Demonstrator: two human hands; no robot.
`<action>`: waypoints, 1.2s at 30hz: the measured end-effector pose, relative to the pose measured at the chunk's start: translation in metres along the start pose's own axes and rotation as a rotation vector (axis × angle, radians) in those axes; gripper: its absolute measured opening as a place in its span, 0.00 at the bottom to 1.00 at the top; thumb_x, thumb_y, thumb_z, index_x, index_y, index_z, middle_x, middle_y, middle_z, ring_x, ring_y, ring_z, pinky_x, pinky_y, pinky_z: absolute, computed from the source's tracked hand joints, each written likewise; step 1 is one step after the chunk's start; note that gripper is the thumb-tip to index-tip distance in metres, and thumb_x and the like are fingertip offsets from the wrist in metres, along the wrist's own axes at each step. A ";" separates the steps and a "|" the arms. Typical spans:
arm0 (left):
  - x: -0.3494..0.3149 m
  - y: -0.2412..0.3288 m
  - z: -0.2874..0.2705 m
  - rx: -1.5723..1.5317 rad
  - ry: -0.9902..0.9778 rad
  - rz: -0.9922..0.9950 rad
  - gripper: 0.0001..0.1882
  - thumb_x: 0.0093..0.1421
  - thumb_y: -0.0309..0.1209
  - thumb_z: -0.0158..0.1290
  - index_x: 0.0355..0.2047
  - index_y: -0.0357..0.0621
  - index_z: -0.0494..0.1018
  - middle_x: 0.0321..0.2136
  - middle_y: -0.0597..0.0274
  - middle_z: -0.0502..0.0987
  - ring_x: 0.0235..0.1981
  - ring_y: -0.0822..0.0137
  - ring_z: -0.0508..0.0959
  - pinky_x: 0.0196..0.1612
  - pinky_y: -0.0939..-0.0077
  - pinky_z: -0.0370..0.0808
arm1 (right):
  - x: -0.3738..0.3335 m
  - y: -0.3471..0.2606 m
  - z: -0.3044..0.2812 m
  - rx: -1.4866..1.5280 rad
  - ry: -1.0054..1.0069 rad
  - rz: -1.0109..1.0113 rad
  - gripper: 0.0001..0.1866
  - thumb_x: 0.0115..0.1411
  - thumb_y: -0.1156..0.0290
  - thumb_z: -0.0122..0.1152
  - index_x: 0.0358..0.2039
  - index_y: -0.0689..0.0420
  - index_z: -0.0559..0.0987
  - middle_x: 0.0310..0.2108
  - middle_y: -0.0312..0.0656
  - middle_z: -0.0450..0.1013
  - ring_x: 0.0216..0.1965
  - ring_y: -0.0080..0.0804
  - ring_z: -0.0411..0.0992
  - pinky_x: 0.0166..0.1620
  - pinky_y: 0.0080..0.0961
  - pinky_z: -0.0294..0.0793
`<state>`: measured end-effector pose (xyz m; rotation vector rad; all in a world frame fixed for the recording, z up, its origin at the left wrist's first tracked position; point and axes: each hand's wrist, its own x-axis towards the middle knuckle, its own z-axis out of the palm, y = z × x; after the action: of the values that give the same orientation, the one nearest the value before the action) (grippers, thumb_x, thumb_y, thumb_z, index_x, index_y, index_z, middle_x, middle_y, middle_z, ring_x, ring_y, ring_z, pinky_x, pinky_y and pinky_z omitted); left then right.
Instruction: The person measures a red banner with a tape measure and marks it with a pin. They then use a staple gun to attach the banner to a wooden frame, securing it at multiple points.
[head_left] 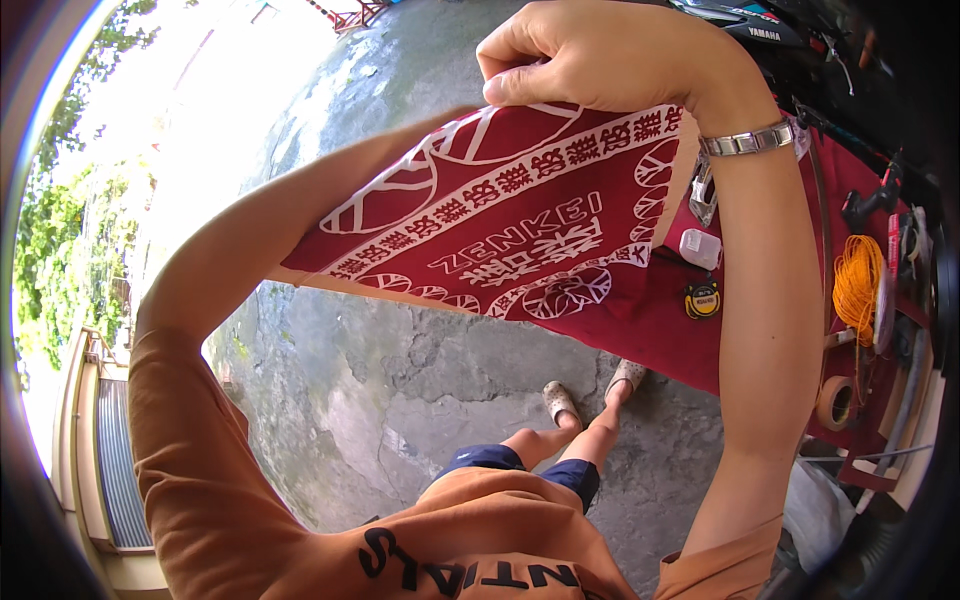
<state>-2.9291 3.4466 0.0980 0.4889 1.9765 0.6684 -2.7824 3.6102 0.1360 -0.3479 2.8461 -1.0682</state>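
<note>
A dark red bandana (560, 210) with white printed patterns and lettering is stretched out in front of me, with a tan strip showing along its lower and right edges. At its top edge my right hand (570, 60) is closed, thumb and curled fingers gripping the cloth; a metal watch band (748, 139) circles that wrist. My left forearm (330, 185) reaches up along the bandana's left side and passes behind its upper edge. The left hand itself is hidden behind the cloth and my right hand, so its fingers do not show.
On a dark red table (665, 350) at right lie a tape measure (702, 299), a small white container (700, 249), an orange cord bundle (858, 285) and a tape roll (835, 403). A dark motorbike (760, 30) stands at top right. Cracked concrete floor (330, 400) spreads below.
</note>
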 end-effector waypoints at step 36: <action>-0.050 -0.020 0.008 0.846 0.682 0.732 0.34 0.60 0.49 0.61 0.56 0.35 0.71 0.41 0.56 0.80 0.37 0.69 0.79 0.40 0.76 0.76 | 0.007 -0.007 0.020 -0.340 0.107 0.088 0.26 0.67 0.48 0.53 0.45 0.58 0.84 0.48 0.56 0.78 0.51 0.46 0.74 0.56 0.36 0.70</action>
<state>-2.9005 3.4038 0.1154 1.7379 2.7037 0.4060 -2.7850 3.5905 0.1249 -0.1876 3.1042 -0.6027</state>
